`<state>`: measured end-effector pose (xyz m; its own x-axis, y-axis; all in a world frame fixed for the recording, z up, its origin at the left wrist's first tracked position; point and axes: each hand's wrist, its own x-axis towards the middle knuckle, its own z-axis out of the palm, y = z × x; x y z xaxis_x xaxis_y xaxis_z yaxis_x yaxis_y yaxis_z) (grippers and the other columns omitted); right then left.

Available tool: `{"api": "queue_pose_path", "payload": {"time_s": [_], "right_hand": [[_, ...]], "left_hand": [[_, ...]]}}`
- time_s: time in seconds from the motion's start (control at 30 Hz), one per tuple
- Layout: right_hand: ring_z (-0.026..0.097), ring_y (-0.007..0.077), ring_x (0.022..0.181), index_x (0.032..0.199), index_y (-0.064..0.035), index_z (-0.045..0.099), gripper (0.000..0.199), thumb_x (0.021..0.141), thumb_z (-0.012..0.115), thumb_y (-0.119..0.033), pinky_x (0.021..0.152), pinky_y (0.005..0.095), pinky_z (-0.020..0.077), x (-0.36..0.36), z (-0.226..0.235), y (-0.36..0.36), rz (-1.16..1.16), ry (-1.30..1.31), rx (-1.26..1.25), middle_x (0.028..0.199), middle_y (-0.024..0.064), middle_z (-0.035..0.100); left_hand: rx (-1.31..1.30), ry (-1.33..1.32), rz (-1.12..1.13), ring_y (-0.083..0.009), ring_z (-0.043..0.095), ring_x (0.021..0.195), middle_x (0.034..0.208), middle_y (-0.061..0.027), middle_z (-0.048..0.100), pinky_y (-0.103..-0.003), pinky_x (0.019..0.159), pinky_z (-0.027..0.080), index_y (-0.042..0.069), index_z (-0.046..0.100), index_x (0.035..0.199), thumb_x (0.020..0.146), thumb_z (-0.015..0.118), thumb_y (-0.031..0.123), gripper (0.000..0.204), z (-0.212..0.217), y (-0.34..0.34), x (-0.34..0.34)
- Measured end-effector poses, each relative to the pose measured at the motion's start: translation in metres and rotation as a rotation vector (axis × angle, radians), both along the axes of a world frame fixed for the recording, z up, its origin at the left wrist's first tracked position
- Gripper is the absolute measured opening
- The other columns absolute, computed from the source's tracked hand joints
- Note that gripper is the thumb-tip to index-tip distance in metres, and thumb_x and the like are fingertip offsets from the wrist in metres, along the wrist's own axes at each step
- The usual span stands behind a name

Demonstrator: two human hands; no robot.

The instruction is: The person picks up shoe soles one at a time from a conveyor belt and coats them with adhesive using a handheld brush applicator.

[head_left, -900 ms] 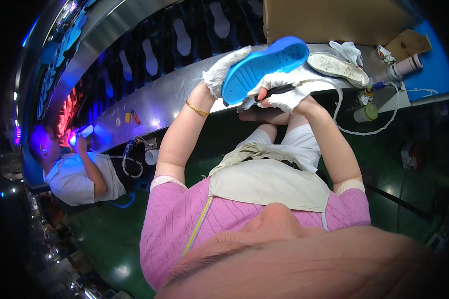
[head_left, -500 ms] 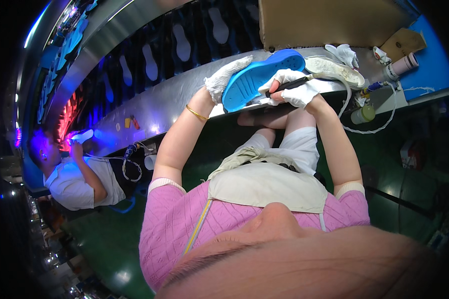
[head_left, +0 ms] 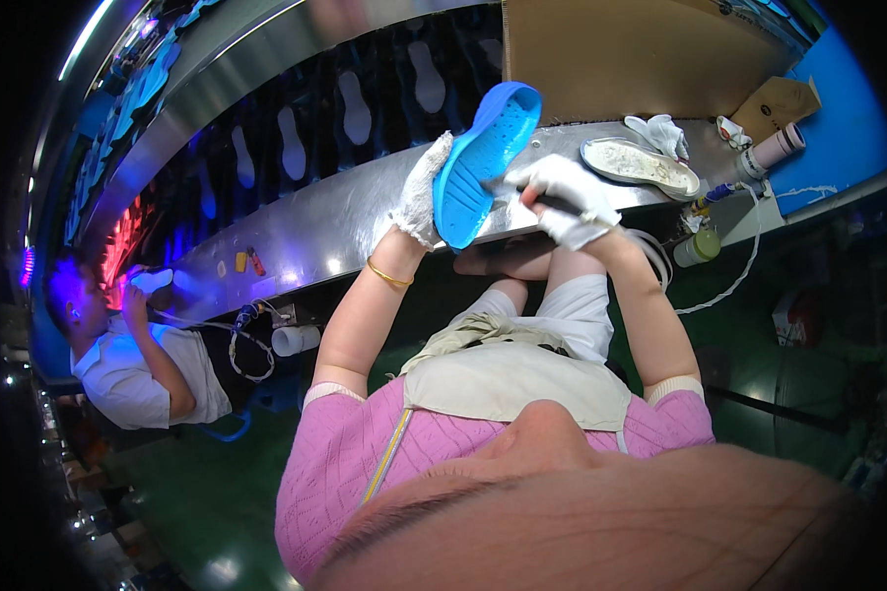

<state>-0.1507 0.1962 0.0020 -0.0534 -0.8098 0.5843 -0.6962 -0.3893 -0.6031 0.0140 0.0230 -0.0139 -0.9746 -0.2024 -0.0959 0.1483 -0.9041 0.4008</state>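
Observation:
A bright blue shoe sole (head_left: pixel 482 163) stands tilted up in front of me, its grooved and dotted inner face showing a wet sheen. My left hand (head_left: pixel 424 194), in a white knit glove, is closed round its left edge. On the other side, my right hand (head_left: pixel 569 195), also gloved in white, grips a black-handled brush (head_left: pixel 556 204). The brush's dark tip lies at the middle of the sole, slightly smeared by motion; whether it touches I cannot tell. Right of that hand, a white sole-shaped piece (head_left: pixel 641 167) with a crusty inside rests on the metal ledge.
Beyond the metal ledge (head_left: pixel 315 219), a dark conveyor (head_left: pixel 266 158) carries several pale soles. A cardboard box (head_left: pixel 650 59) stands behind. White cloth (head_left: pixel 660 135), a pink-white roll (head_left: pixel 779 148), a yellowish jar (head_left: pixel 698 247) and a white hose (head_left: pixel 734 295) are at right. A co-worker (head_left: pixel 148 364) sits at left.
The blue sole has been tipped more upright and shifted left. My right hand has moved left and slightly down, bringing the brush tip to the sole's middle. The white sole-shaped piece is more exposed.

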Motion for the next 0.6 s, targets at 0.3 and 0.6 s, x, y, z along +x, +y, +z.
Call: {"api": "queue_pose_path", "payload": {"time_s": [0.3, 0.6], "right_hand": [[0.059, 0.0113, 0.084, 0.089, -0.0042, 0.063, 0.012, 0.081, 0.065, 0.005, 0.079, 0.0261, 0.0485, 0.017, 0.007, -0.029, -0.129, -0.683, -0.138, 0.092, 0.0042, 0.063], [0.061, 0.0146, 0.081, 0.082, -0.0053, 0.063, 0.010, 0.078, 0.063, 0.004, 0.083, 0.0326, 0.0492, 0.013, 0.006, -0.015, 0.044, -0.722, -0.075, 0.088, 0.0080, 0.065]], "left_hand": [[-0.051, 0.038, 0.100, -0.0356, 0.061, 0.109, 0.129, -0.0194, 0.056, -0.051, 0.098, 0.048, 0.002, 0.044, 0.138, 0.097, 0.042, 0.052, 0.064, 0.002, 0.022, 0.006], [0.037, 0.250, 0.061, -0.0401, 0.053, 0.120, 0.137, -0.0231, 0.048, -0.052, 0.102, 0.044, 0.002, 0.034, 0.144, 0.097, 0.038, 0.054, 0.071, -0.003, 0.032, 0.026]]}}
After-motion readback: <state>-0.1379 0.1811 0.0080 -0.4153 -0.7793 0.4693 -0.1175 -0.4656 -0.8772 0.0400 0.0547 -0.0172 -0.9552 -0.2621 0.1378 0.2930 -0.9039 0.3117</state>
